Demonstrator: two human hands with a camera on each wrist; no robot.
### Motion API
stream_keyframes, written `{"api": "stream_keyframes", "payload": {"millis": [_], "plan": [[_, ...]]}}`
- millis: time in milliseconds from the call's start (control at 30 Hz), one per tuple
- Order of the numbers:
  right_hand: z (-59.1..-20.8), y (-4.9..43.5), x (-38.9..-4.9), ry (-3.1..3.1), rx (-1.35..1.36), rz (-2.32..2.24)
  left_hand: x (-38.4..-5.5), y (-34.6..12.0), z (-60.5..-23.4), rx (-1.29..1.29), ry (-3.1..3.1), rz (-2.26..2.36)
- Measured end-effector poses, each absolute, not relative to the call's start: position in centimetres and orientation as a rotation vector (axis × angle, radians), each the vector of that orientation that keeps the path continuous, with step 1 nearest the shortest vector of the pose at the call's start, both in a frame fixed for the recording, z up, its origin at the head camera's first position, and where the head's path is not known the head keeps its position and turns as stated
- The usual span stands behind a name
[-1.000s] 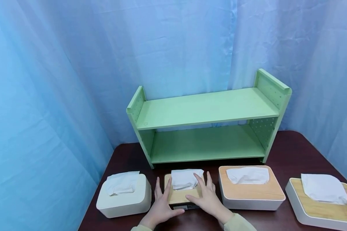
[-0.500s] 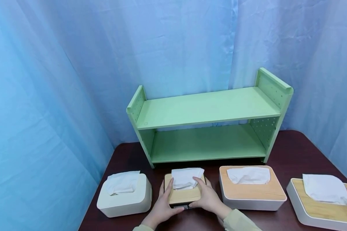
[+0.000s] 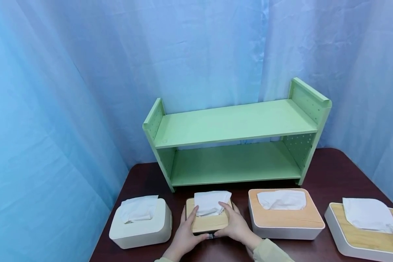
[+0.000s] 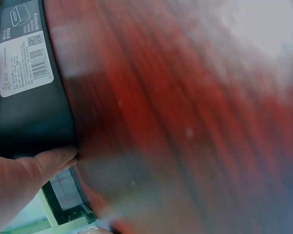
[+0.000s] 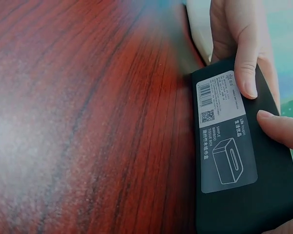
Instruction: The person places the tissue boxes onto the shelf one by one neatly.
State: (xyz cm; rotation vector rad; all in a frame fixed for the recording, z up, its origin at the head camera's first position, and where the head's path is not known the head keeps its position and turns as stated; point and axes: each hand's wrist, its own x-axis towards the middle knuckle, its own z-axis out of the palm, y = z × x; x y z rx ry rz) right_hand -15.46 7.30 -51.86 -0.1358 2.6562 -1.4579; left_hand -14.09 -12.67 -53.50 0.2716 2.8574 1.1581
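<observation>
A black tissue box with a light wooden top and a white tissue poking out is in the middle of the head view. My left hand grips its left side and my right hand its right side, both thumbs on the near face. That black front carries a printed label in the right wrist view, where the right thumb presses beside the left one. In the left wrist view, fingers of my left hand lie along the box's end. The far fingers are mostly hidden behind the box.
A white tissue box stands left of the hands. To the right are an orange-topped tissue box and a wood-topped one. Behind them stands a green two-tier shelf on the dark table, with blue curtains around.
Both hands were spread around the black tissue box with fingers raised; they have closed in on its sides. The box has hardly moved.
</observation>
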Motion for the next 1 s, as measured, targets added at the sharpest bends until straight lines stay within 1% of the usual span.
{"api": "stream_keyframes", "payload": {"millis": [600, 767, 1000], "plan": [[-51.6, 7.3, -15.5, 2.682, -0.139, -1.435, -14.3, -12.6, -53.3, 0.284, 2.848, 1.242], [-51.0, 7.1, -15.7, 2.751, -0.208, -1.493, -14.6, -12.8, -52.2, 0.34, 2.889, 1.305], [-48.1, 6.5, -17.5, 2.824, -0.315, -1.536, -16.3, -13.4, -49.5, 0.389, 2.952, 1.401]]}}
